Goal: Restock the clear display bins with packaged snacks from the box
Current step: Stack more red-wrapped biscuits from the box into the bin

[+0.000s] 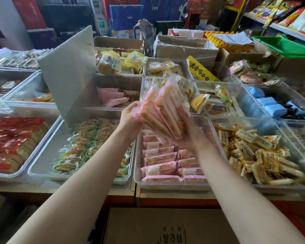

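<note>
Head view: left hand [128, 117] and right hand [187, 132] both grip a stack of pink snack packs [164, 110] above a clear bin [136, 173].

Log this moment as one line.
both hands grip pink snack packs | above pink-pack bin | bin partly filled | packs not yet placed

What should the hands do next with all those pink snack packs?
Probably lower the stack of pink-wrapped snack packs, held by the left hand and right hand, into the clear plastic bin right below. That bin already holds matching pink packs in rows, with open space at its far end.
</note>
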A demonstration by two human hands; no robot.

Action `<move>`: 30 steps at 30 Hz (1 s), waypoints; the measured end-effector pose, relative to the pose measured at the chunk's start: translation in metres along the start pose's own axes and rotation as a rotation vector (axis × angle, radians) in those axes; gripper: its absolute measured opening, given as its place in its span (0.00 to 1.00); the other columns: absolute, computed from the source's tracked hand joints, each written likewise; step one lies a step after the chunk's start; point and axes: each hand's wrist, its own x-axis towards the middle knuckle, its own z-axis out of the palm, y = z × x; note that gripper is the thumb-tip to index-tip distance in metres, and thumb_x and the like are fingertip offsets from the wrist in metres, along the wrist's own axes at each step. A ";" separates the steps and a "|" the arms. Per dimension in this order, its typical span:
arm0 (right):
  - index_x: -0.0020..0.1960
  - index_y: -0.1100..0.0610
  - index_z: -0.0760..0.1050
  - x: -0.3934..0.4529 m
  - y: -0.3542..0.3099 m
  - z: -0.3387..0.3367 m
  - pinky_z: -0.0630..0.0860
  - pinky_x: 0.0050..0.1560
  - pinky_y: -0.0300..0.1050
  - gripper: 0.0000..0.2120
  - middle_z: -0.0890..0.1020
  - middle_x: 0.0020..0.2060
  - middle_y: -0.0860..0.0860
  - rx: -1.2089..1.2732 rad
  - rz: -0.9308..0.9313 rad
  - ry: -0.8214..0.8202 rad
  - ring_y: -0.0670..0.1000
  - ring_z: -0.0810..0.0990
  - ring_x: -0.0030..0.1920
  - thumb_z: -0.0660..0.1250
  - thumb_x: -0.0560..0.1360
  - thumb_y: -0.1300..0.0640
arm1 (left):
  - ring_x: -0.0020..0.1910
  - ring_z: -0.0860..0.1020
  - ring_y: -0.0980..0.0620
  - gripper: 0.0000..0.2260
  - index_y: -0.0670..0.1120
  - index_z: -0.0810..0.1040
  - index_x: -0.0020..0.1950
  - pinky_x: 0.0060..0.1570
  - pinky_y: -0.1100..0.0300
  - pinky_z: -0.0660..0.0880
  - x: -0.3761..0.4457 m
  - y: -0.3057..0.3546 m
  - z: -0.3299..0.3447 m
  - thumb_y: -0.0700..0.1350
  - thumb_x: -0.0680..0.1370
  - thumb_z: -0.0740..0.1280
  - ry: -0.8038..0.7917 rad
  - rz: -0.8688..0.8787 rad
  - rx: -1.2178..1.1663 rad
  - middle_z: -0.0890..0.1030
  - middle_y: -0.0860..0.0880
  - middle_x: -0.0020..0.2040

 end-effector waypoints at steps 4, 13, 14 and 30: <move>0.55 0.53 0.76 0.009 -0.052 0.002 0.80 0.49 0.56 0.14 0.82 0.47 0.54 -0.331 -0.249 0.193 0.54 0.82 0.48 0.69 0.71 0.53 | 0.46 0.80 0.49 0.10 0.45 0.75 0.56 0.40 0.58 0.81 0.038 0.011 -0.018 0.34 0.78 0.62 0.036 -0.016 -0.138 0.78 0.45 0.50; 0.54 0.51 0.76 0.090 -0.006 -0.076 0.80 0.46 0.40 0.28 0.80 0.53 0.53 -1.212 -0.266 0.301 0.46 0.82 0.51 0.82 0.57 0.50 | 0.63 0.71 0.52 0.23 0.45 0.63 0.72 0.58 0.57 0.69 0.075 -0.051 -0.045 0.53 0.80 0.59 -0.133 0.048 0.765 0.71 0.47 0.67; 0.57 0.53 0.75 0.096 0.000 -0.088 0.80 0.48 0.40 0.35 0.80 0.54 0.52 -1.259 -0.238 0.295 0.46 0.81 0.52 0.82 0.54 0.45 | 0.66 0.70 0.49 0.27 0.46 0.59 0.74 0.62 0.54 0.69 0.080 -0.054 -0.044 0.54 0.78 0.61 -0.183 0.076 0.818 0.69 0.46 0.69; 0.69 0.51 0.65 0.094 0.061 -0.101 0.71 0.66 0.51 0.54 0.73 0.65 0.47 -1.368 -0.171 0.488 0.48 0.71 0.66 0.70 0.49 0.25 | 0.76 0.43 0.44 0.50 0.46 0.35 0.76 0.73 0.47 0.41 0.111 -0.083 -0.015 0.56 0.71 0.70 -0.563 0.323 2.235 0.42 0.43 0.77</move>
